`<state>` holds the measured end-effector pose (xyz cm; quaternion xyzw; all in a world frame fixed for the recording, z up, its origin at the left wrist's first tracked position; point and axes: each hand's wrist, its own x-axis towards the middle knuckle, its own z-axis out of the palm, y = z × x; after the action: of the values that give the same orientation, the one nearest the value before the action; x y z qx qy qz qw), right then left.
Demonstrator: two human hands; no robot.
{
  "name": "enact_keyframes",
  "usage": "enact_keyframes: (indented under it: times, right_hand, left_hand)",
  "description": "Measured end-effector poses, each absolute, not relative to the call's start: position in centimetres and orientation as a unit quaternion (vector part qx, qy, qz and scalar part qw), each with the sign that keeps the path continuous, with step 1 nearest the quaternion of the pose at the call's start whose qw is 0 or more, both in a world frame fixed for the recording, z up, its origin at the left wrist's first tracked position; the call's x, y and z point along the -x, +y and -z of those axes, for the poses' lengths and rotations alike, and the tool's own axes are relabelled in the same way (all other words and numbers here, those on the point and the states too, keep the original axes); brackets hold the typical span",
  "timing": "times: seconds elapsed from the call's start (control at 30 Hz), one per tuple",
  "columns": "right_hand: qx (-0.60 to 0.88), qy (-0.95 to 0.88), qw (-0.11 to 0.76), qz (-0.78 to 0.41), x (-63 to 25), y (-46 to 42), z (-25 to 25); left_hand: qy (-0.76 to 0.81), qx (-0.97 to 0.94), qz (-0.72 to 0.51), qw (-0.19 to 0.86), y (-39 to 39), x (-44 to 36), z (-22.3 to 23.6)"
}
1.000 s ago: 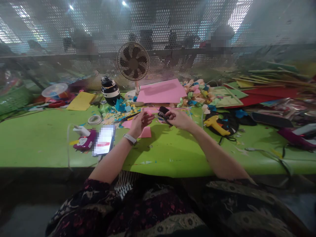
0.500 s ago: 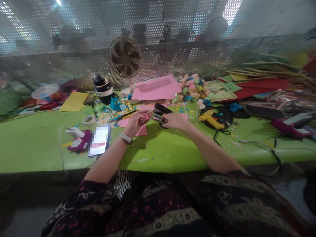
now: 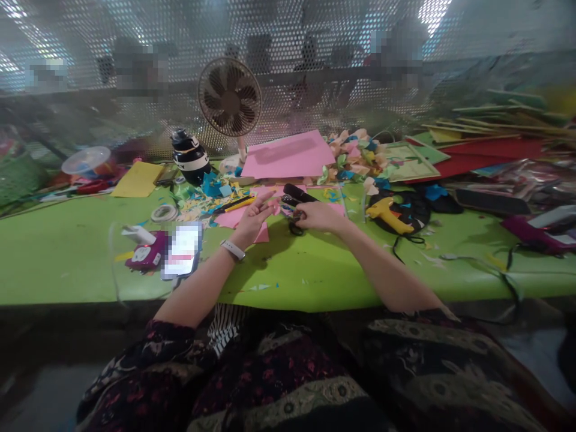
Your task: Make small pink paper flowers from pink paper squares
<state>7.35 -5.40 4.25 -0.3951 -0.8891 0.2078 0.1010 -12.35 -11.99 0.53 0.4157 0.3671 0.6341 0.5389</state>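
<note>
Over the green table, my left hand (image 3: 252,225) pinches a small piece of pink paper (image 3: 275,207) at its fingertips, with some fingers stretched forward. My right hand (image 3: 317,216) is closed on scissors (image 3: 296,228) with dark handles; their blades point toward the pink piece, though the blade tips are hard to make out. Below my left hand lies more pink paper (image 3: 261,234). A yellow-and-black pencil-like tool (image 3: 238,204) rests just beyond that hand. A black cylindrical object (image 3: 299,193) lies behind my right hand.
Paper scraps (image 3: 198,207) and a tape roll (image 3: 164,213) lie left, near a phone (image 3: 182,249) and purple power strip (image 3: 146,255). A fan (image 3: 230,99), bottle (image 3: 191,157) and pink sheet (image 3: 288,157) stand behind. Right is a yellow glue gun (image 3: 389,216) beside paper flowers (image 3: 355,156).
My left fingers have stretched out further, and the pink piece shows more at their tips. My right hand has turned slightly, bringing the scissors' handle loop into sight. The view has shifted a little.
</note>
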Motion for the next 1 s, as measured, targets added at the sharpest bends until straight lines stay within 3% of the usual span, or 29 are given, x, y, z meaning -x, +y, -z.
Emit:
enact_keyframes:
  times: [0.13, 0.23, 0.33, 0.43, 0.5, 0.6, 0.67, 0.8, 1.0]
  right_hand:
    - [0.365, -0.794, 0.226, -0.431, -6.1, -6.6, -4.7]
    - [0.331, -0.74, 0.27, -0.52, -5.1, -7.2, -4.3]
    - [0.303, -0.72, 0.293, -0.551, -4.8, -7.2, -4.0]
    - [0.302, -0.735, 0.238, -0.559, -5.4, -6.9, -4.3]
    - [0.306, -0.777, 0.139, -0.532, -5.9, -6.9, -4.6]
    - [0.301, -0.851, -0.023, -0.431, -6.3, -7.3, -5.1]
    - [0.308, -0.89, -0.072, -0.329, -6.4, -7.6, -5.2]
    - [0.34, -0.926, -0.034, -0.159, -6.3, -7.9, -5.3]
    - [0.289, -0.946, -0.021, -0.149, -6.2, -7.8, -5.2]
  left_hand:
    - [0.336, -0.451, -0.632, 0.533, -12.0, 12.1, 0.0]
    - [0.324, -0.44, -0.628, 0.553, -12.2, 11.8, -0.3]
    - [0.333, -0.406, -0.622, 0.581, -12.3, 12.3, -1.2]
    - [0.364, -0.394, -0.627, 0.565, -12.1, 13.9, -2.8]
    - [0.417, -0.418, -0.604, 0.535, -12.0, 15.4, -3.7]
    - [0.546, -0.532, -0.458, 0.456, -12.1, 17.5, -4.5]
    - [0.594, -0.616, -0.35, 0.381, -12.7, 18.5, -4.5]
    - [0.616, -0.744, -0.168, 0.2, -14.9, 18.9, -3.7]
    - [0.631, -0.775, 0.041, 0.008, -18.3, 17.1, -2.1]
